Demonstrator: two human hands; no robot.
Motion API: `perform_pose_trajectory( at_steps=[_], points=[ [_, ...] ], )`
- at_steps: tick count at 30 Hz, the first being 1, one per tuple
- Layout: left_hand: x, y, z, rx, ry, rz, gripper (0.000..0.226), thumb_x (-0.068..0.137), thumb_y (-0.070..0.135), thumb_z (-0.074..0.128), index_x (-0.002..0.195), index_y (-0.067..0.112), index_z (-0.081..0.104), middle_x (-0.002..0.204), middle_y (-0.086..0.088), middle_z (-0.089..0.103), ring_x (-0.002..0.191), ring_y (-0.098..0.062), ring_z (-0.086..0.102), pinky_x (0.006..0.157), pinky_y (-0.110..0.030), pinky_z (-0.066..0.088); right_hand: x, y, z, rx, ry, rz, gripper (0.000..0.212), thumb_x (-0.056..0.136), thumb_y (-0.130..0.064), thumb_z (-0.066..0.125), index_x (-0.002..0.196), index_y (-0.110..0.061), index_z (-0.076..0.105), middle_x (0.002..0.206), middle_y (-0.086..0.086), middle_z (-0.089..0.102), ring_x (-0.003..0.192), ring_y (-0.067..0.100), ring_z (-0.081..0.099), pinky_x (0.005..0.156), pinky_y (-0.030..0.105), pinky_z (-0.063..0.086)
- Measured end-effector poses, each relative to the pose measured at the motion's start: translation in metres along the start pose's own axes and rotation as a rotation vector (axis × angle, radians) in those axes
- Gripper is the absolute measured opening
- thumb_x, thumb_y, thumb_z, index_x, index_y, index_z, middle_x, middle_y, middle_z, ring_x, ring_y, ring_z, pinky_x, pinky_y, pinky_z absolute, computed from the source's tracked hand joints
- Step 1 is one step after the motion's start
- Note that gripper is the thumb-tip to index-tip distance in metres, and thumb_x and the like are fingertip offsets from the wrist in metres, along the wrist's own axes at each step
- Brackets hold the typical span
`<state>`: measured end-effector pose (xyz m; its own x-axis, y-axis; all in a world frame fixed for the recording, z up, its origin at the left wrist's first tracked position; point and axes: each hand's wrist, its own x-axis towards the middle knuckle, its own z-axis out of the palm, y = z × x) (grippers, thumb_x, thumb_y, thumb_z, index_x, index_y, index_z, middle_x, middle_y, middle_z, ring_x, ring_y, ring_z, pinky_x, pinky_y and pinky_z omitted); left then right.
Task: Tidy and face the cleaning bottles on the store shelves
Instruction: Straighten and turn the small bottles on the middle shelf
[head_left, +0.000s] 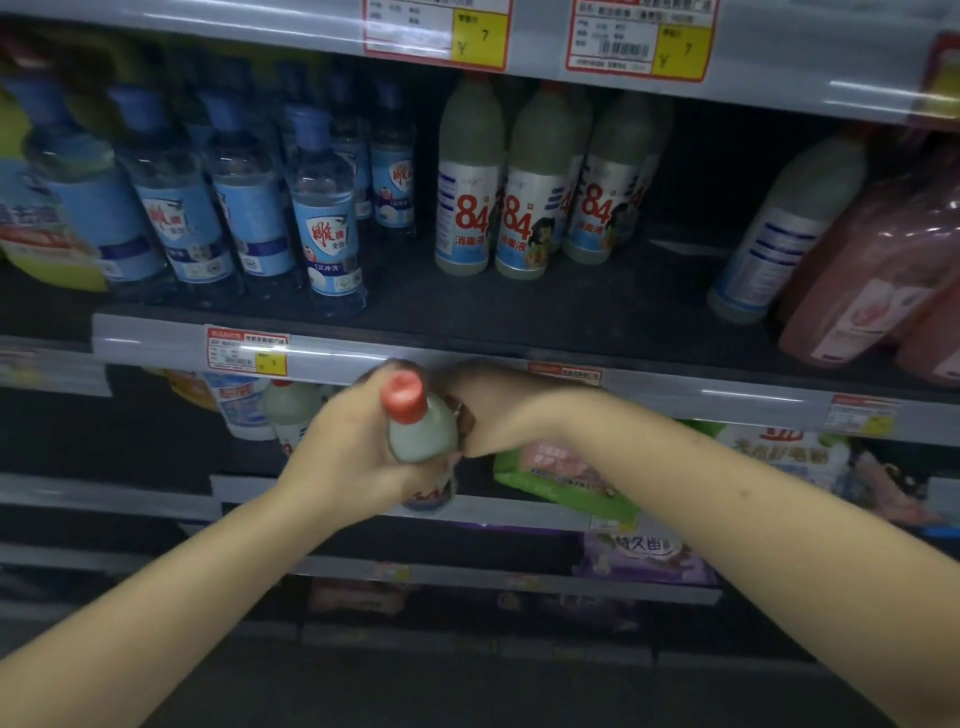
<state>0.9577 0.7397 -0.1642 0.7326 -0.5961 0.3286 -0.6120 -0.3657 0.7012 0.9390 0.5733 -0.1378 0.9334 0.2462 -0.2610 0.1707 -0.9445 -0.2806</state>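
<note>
Hands: left (358, 447) grips red-capped bottle (418, 431); right (493, 415) curled beside it.

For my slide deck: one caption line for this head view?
Both hands, left hand and right hand, hold a red-capped bottle below the shelf of 84 bottles.

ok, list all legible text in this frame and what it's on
"84": white red-capped bottles on the middle shelf.
"7": yellow price tags on the upper shelf rail.
"84", partly covered: red-capped bottle gripped by left hand and right hand.
Blue-labelled clear bottles, other tags: unreadable.
</note>
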Motion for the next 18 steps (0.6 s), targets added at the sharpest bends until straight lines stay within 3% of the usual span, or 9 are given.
perform_pose_trajectory(
  at_steps=[2, 5, 8, 10, 13, 15, 18],
  points=[
    [0.008, 0.016, -0.009, -0.079, 0.022, 0.014, 0.048, 0.054, 0.046, 0.07, 0.089, 0.02, 0.052, 0.079, 0.006, 0.061, 0.075, -0.009, 0.061, 0.066, -0.038, 0.053, -0.012, -0.006, -0.022, 0.086, -0.026, 0.022, 0.024, 0.083, -0.014, 0.062, 0.106, -0.012, 0.058, 0.096, 0.003, 0.061, 0.086, 0.02, 0.058, 0.077, 0.031, 0.049],
    [0.023, 0.038, -0.023, -0.15, 0.043, 0.031, 0.044, 0.059, 0.029, 0.082, 0.087, 0.027, 0.05, 0.081, 0.01, 0.062, 0.078, -0.003, 0.062, 0.065, -0.021, 0.052, -0.025, -0.006, -0.049, 0.16, -0.004, 0.017, 0.02, 0.083, -0.011, 0.063, 0.101, -0.018, 0.055, 0.084, -0.006, 0.057, 0.078, 0.01, 0.056, 0.071, 0.026, 0.048],
    [0.043, 0.056, -0.035, -0.202, 0.101, 0.022, 0.041, 0.06, 0.023, 0.083, 0.084, 0.032, 0.051, 0.076, 0.018, 0.063, 0.074, 0.003, 0.062, 0.062, -0.01, 0.047, -0.039, 0.0, -0.065, 0.297, 0.064, 0.021, 0.03, 0.079, -0.01, 0.064, 0.09, -0.033, 0.048, 0.073, -0.019, 0.053, 0.064, -0.008, 0.054, 0.059, 0.01, 0.043],
    [0.058, 0.066, -0.04, -0.241, 0.131, 0.025, 0.041, 0.059, 0.027, 0.085, 0.087, 0.027, 0.054, 0.078, 0.015, 0.065, 0.074, 0.002, 0.064, 0.062, -0.013, 0.048, -0.047, 0.003, -0.07, 0.407, 0.135, 0.063, 0.043, 0.076, -0.015, 0.071, 0.104, -0.035, 0.046, 0.082, -0.024, 0.054, 0.071, -0.012, 0.054, 0.061, 0.005, 0.043],
    [0.081, 0.08, -0.04, -0.272, 0.2, 0.034, 0.047, 0.06, 0.026, 0.084, 0.096, 0.017, 0.055, 0.084, 0.008, 0.066, 0.077, -0.004, 0.065, 0.068, -0.025, 0.053, -0.051, 0.006, -0.063, 0.476, 0.32, 0.09, 0.077, 0.069, -0.026, 0.081, 0.132, -0.023, 0.037, 0.106, -0.019, 0.051, 0.098, -0.002, 0.053, 0.072, 0.003, 0.042],
    [0.095, 0.09, -0.036, -0.271, 0.266, 0.035, 0.049, 0.061, 0.025, 0.084, 0.099, 0.016, 0.054, 0.087, 0.007, 0.066, 0.08, -0.006, 0.065, 0.071, -0.029, 0.054, -0.046, 0.005, -0.055, 0.479, 0.467, 0.124, 0.091, 0.064, -0.033, 0.084, 0.137, -0.02, 0.031, 0.124, -0.01, 0.049, 0.114, 0.006, 0.049, 0.085, 0.013, 0.043],
    [0.112, 0.102, -0.024, -0.277, 0.311, 0.018, 0.051, 0.06, 0.032, 0.082, 0.101, 0.019, 0.054, 0.09, 0.008, 0.065, 0.081, -0.005, 0.063, 0.073, -0.029, 0.055, -0.036, 0.009, -0.046, 0.562, 0.694, 0.143, 0.085, 0.061, -0.033, 0.085, 0.131, -0.016, 0.039, 0.127, -0.002, 0.055, 0.115, 0.012, 0.055, 0.093, 0.03, 0.047]
  ],
)
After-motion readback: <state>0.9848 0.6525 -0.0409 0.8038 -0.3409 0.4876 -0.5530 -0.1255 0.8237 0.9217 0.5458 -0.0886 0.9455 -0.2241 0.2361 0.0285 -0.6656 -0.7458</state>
